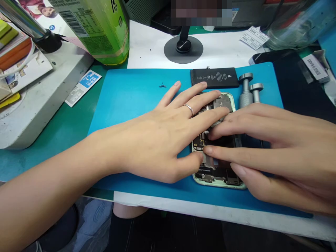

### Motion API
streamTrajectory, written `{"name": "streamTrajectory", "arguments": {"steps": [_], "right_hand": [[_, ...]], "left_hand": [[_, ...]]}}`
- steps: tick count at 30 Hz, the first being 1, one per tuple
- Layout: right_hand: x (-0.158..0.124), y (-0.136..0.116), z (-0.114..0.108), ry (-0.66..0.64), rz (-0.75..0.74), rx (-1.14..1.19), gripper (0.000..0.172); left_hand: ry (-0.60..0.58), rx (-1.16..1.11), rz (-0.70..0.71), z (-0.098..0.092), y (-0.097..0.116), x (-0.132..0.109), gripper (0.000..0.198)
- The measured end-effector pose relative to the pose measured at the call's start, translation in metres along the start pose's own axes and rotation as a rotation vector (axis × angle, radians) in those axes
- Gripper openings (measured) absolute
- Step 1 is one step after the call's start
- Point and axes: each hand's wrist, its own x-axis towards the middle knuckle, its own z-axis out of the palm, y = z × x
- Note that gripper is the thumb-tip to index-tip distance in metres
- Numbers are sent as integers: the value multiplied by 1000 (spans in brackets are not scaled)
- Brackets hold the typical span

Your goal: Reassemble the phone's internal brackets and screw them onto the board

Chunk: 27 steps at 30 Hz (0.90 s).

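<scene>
An opened phone (223,141) with a pale green frame lies on a blue mat (131,94), its circuit parts and dark inner bay showing. My left hand (160,143), a ring on one finger, rests palm down across it. Those fingers are spread over the upper part, and the thumb touches the left edge. From the right, my right hand (278,150) reaches in with fingers outstretched, the index fingertip on the board near the left side. Its thumb lies by the right edge; no tool shows in either hand. A black phone battery (215,77) sits just behind the phone.
Two metal screwdrivers (246,91) stand behind my right hand. Tiny dark parts (162,85) lie on the mat. A green bottle (105,38), a round stand base (183,56) and a clear container (291,33) line the back. A small card (83,87) lies left.
</scene>
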Motion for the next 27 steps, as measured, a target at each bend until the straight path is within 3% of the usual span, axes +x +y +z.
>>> {"name": "streamTrajectory", "arguments": {"steps": [12,27], "right_hand": [[0,6,-1,24,3,27,30],[-3,-5,-5,123,59,30,20]], "left_hand": [[-34,31,-10,-3,2,-1,72],[-65,99,-26,-3,5,3,73]]}}
